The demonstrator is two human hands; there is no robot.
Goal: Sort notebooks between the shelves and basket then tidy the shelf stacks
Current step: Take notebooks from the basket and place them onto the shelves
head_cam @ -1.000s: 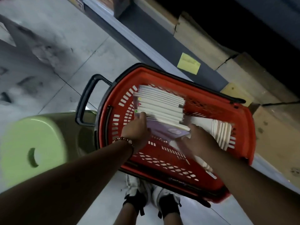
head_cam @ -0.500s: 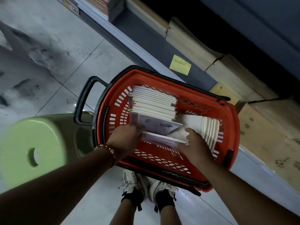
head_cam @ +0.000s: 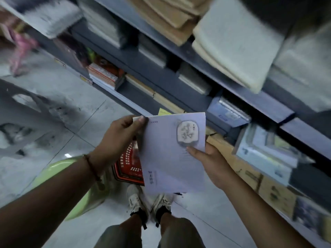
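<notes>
From the head camera, both hands hold 1 pale lilac notebook [head_cam: 172, 151] in the air above the red basket [head_cam: 129, 165] on the floor: the left hand [head_cam: 120, 138] pinches its upper left corner, and the right hand [head_cam: 209, 161] grips its right edge, thumb on the cover. The blurred shelves [head_cam: 188, 56] beyond carry stacked notebooks, and a green stool [head_cam: 59, 176] stands beside the basket.

Left hand [head_cam: 120, 138], right hand [head_cam: 211, 163] raised, fingers pinching.
</notes>
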